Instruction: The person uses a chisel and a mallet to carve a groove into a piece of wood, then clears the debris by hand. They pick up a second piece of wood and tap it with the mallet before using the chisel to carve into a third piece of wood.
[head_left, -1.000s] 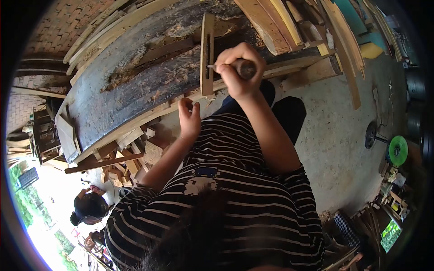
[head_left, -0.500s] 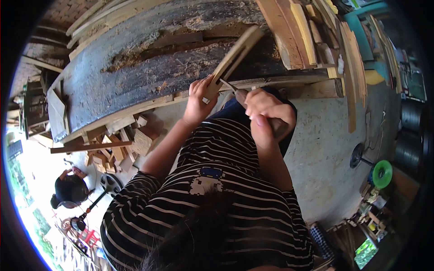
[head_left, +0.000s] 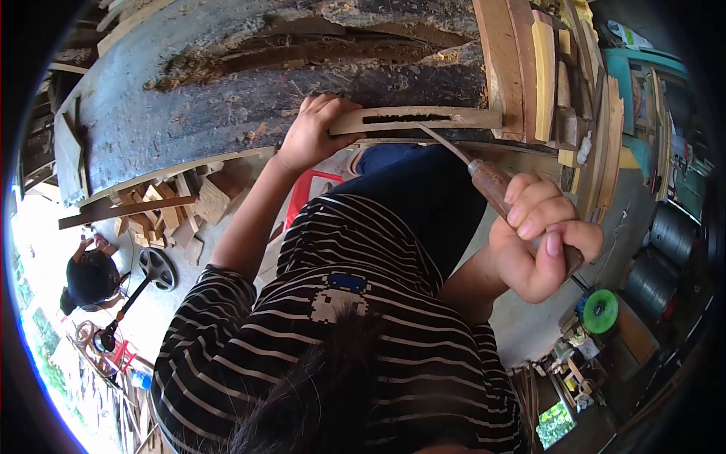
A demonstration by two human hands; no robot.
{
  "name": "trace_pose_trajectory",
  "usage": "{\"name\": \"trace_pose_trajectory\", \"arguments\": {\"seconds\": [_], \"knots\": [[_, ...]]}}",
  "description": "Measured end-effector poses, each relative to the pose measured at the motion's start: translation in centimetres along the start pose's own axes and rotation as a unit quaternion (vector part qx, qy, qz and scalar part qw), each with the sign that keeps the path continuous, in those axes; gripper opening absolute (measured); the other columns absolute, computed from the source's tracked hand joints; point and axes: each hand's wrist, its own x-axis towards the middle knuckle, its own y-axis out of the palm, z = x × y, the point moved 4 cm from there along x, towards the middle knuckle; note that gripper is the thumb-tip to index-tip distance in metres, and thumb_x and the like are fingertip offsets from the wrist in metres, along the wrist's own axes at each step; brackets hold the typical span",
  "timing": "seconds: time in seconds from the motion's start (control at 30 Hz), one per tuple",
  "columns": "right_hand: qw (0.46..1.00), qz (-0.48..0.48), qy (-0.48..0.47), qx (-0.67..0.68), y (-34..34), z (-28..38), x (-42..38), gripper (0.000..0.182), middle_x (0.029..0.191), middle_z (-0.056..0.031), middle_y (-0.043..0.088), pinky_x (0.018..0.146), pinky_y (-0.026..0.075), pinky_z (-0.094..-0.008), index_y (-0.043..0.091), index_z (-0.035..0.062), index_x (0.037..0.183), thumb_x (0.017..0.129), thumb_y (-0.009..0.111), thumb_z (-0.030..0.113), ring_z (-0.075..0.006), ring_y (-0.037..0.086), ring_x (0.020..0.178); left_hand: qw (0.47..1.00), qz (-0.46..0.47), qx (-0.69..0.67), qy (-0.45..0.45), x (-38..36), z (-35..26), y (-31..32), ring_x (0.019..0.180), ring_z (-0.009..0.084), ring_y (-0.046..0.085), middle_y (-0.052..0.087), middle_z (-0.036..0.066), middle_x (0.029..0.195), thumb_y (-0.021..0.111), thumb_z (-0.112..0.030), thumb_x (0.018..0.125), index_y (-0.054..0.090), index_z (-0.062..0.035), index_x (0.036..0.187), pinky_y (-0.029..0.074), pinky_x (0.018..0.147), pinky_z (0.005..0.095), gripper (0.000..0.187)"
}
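Note:
My left hand (head_left: 316, 134) is closed round the left end of a slotted wooden piece (head_left: 473, 118), which lies level along the front edge of the dark workbench (head_left: 181, 136). A long narrow slot runs through the piece. In my right hand (head_left: 541, 234) is the wooden handle of a pointed tool (head_left: 491, 184), gripped in a fist. Its thin metal shaft points up and left, and the tip is close to the lower edge of the slotted piece. Whether the tip touches the wood I cannot tell.
Wooden boards (head_left: 543, 79) are stacked at the bench's right end. Wood offcuts (head_left: 159, 216) lie on the floor to the left, near a red stool (head_left: 306, 193). A person (head_left: 92, 278) is at the far left. A green round object (head_left: 600, 311) stands at the lower right.
The slotted piece has swung from a steep slant to lying level along the bench edge. My right hand has moved right and down with the tool, whose tip has left the slot area.

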Motion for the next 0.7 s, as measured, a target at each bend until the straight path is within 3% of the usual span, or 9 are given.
{"name": "trace_pose_trajectory", "arguments": {"seconds": [0.17, 0.2, 0.3, 0.43, 0.5, 0.63, 0.7], "knots": [[0.999, 0.014, 0.022, -0.023, -0.7, -1.2, 1.2, 0.012, 0.070, -0.0131, 0.052, 0.055, 0.043, -0.0398, 0.037, 0.0039, 0.093, 0.085, 0.046, 0.003, -0.0212, 0.048, 0.059, 0.999, -0.023, 0.015, 0.043, 0.2, 0.1, -0.1, 0.100, 0.0250, 0.058, 0.064, 0.005, 0.105, 0.078, -0.034, 0.070, 0.062, -0.0133, 0.112, 0.042, 0.087, 0.0371, 0.049], [0.999, 0.024, 0.025, -0.023, -0.6, -1.7, 1.4, 0.012, 0.070, -0.0132, 0.052, 0.055, 0.043, -0.0399, 0.037, 0.0037, 0.094, 0.085, 0.046, 0.003, -0.0212, 0.048, 0.059, 0.998, -0.027, 0.023, 0.044, 0.5, -0.6, -0.2, 0.099, 0.0248, 0.059, 0.066, 0.005, 0.103, 0.080, -0.029, 0.069, 0.060, -0.0103, 0.119, 0.041, 0.088, 0.0371, 0.057], [0.999, 0.028, 0.035, -0.014, -0.4, -3.3, 1.4, 0.014, 0.073, -0.0144, 0.053, 0.056, 0.045, -0.0399, 0.038, 0.0034, 0.095, 0.086, 0.049, 0.004, -0.0215, 0.050, 0.061, 0.997, -0.021, 0.045, 0.054, 0.5, -0.6, -0.1, 0.097, 0.0239, 0.060, 0.067, 0.004, 0.101, 0.079, -0.028, 0.069, 0.061, -0.0124, 0.122, 0.042, 0.086, 0.0370, 0.058], [0.997, 0.060, 0.051, -0.005, -0.5, -3.6, 1.1, 0.017, 0.076, -0.0150, 0.057, 0.053, 0.047, -0.0395, 0.039, 0.0033, 0.096, 0.084, 0.053, 0.002, -0.0219, 0.053, 0.060, 0.999, 0.002, 0.037, 0.036, 0.7, -0.3, 0.0, 0.094, 0.0229, 0.060, 0.067, 0.003, 0.100, 0.080, -0.025, 0.067, 0.065, -0.0146, 0.118, 0.042, 0.084, 0.0362, 0.054], [0.995, 0.074, 0.072, 0.003, -0.2, -3.7, 0.6, 0.012, 0.077, -0.0138, 0.054, 0.060, 0.040, -0.0418, 0.042, 0.0052, 0.099, 0.088, 0.046, 0.008, -0.0231, 0.050, 0.066, 0.999, 0.000, 0.025, 0.032, 0.8, -0.4, -0.1, 0.093, 0.0227, 0.061, 0.067, 0.003, 0.098, 0.080, -0.025, 0.067, 0.066, -0.0151, 0.116, 0.043, 0.084, 0.0358, 0.052], [0.996, 0.030, 0.078, -0.028, 0.3, -5.5, 0.1, 0.015, 0.072, -0.0159, 0.053, 0.061, 0.044, -0.0437, 0.039, 0.0036, 0.103, 0.088, 0.044, 0.004, -0.0227, 0.049, 0.064, 0.999, -0.004, 0.025, 0.031, 0.9, -0.4, 0.0, 0.090, 0.0228, 0.062, 0.068, 0.003, 0.096, 0.081, -0.026, 0.064, 0.067, -0.0154, 0.113, 0.043, 0.083, 0.0359, 0.052], [0.990, 0.042, 0.076, -0.114, 0.2, -5.1, 1.0, 0.021, 0.072, -0.0174, 0.053, 0.068, 0.047, -0.0461, 0.039, -0.0001, 0.106, 0.085, 0.044, -0.001, -0.0250, 0.051, 0.068, 0.999, -0.017, 0.032, 0.037, 0.9, -0.4, 0.0, 0.090, 0.0234, 0.062, 0.068, 0.003, 0.096, 0.081, -0.026, 0.064, 0.067, -0.0161, 0.113, 0.043, 0.083, 0.0360, 0.052]]}}
